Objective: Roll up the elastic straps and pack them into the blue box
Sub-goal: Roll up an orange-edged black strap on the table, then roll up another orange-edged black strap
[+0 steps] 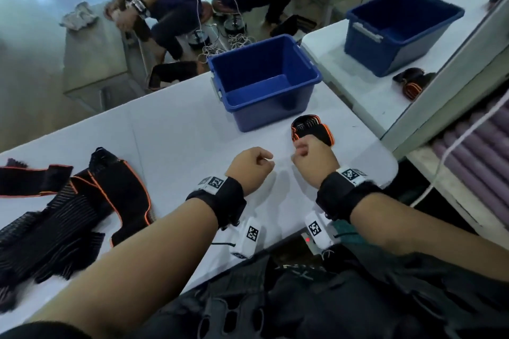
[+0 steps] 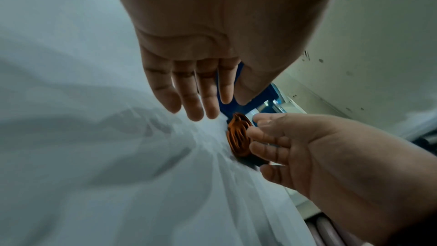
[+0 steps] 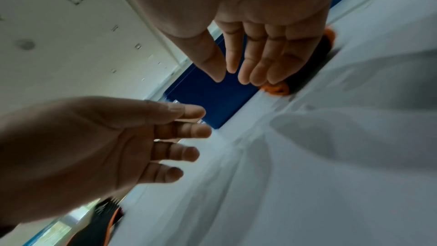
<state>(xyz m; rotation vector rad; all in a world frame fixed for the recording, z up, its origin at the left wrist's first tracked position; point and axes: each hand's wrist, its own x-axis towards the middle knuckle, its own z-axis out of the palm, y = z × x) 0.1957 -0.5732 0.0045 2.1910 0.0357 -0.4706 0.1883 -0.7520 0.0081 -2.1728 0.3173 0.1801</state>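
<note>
An open blue box stands on the white table; no strap shows inside it. Just in front of it lies a rolled black strap with orange trim. My right hand hovers at the roll's near side with relaxed, nearly straight fingers; whether they touch it I cannot tell. My left hand is a little to the left of the roll, empty, fingers loose. A heap of unrolled black and orange straps lies at the table's left.
A second blue box and a rolled strap sit on the neighbouring table to the right. Two seated people work beyond the far edge. The table's front edge runs just below my wrists.
</note>
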